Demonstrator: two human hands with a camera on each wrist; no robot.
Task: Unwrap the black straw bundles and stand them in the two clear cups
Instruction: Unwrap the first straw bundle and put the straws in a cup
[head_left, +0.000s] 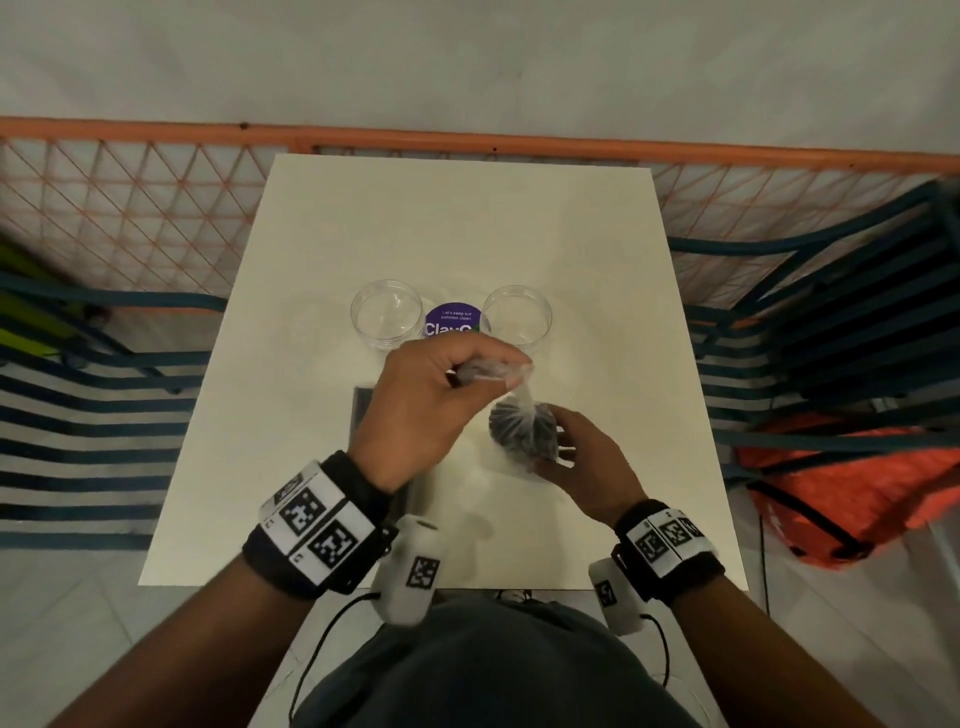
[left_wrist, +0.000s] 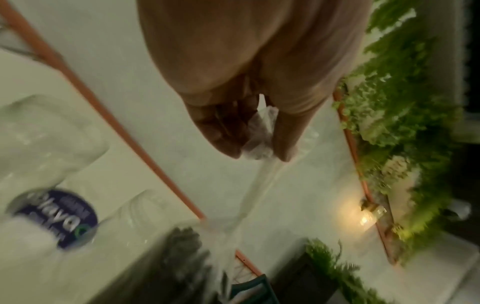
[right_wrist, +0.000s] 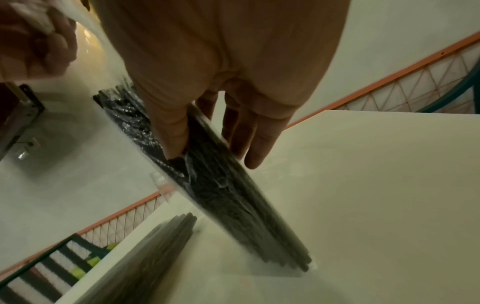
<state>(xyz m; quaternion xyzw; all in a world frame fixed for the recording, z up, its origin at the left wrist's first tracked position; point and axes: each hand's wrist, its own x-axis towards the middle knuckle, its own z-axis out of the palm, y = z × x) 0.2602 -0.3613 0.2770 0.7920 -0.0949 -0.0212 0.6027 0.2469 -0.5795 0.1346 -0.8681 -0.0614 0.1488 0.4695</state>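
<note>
White table (head_left: 322, 467); cups (head_left: 385, 317), straws (right_wrist: 145, 253)

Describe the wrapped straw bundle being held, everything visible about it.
The wrapped straw bundle is a thick sheaf of black straws in clear crinkled plastic film. It stands steeply tilted, its lower end on the white table. The right hand grips its side; the left hand pinches the film's twisted top, pulled up taut.

A round purple label (head_left: 451, 323) between the cups reads "Let's keep our pantries clean".
</note>
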